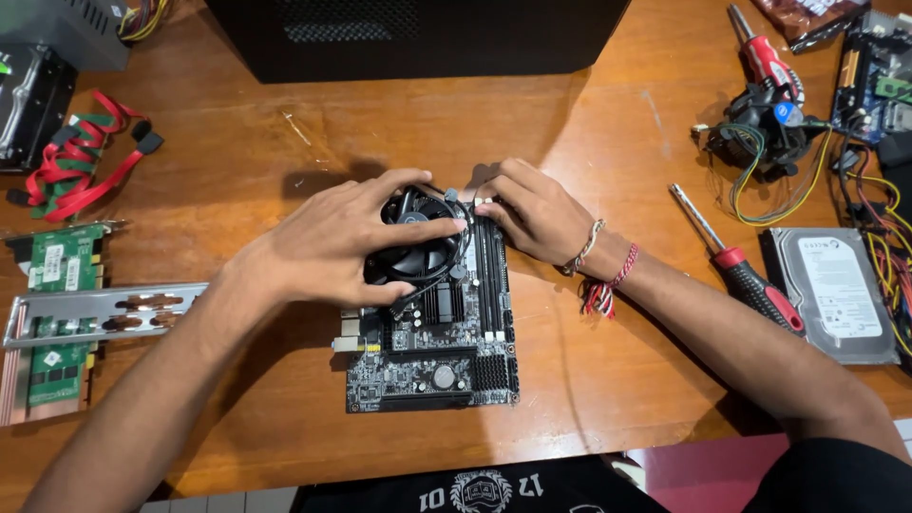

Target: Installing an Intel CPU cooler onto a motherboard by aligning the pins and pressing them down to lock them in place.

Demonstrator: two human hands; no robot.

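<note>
Fingers of the left hand [332, 249] curl around the black cooler fan [418, 237], clamped on its rim as it sits on the motherboard [437, 356]. Just right of that grip, the right hand [537, 211] presses closed fingertips on the board's top edge, holding nothing. Whether the fan is fastened cannot be told; a red-handled screwdriver [750, 280] lies well right, untouched.

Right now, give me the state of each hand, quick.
Left hand: closed over the black cooler fan on the motherboard.
Right hand: fingertips pressing at the board's top edge beside the fan; whether anything is pinched cannot be told.
</note>
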